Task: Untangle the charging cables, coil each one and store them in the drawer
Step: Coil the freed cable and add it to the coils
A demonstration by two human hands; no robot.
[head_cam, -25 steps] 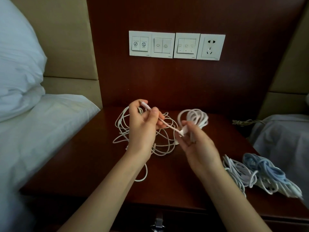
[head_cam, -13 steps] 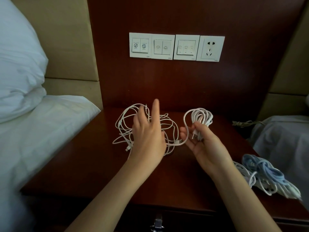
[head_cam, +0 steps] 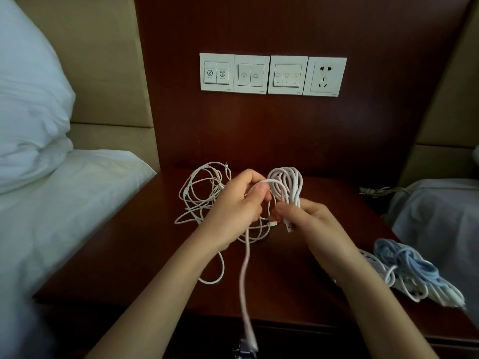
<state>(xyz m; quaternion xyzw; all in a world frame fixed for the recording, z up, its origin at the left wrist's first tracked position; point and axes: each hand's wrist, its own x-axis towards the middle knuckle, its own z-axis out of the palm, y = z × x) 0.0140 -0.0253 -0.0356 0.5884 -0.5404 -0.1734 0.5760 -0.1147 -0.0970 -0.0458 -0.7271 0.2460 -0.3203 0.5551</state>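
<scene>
Slack from a white cable trails over the near edge of the worktop, down toward what may be the drawer pull, which is blurred here. Above it the hands are close together. The left hand, spread open and holding nothing half a second ago, now grips that strand beside the coil. The right hand pinches the coil at its base, with a plug sticking out. Another turn looks to be going on, so this cable seems nearly wound. Wound bundles, white and blue, lie near right. A loose tangle waits behind the left hand, so storing is some way off. A bed and pillow sit left, with switches and a socket on the far wood wall.
</scene>
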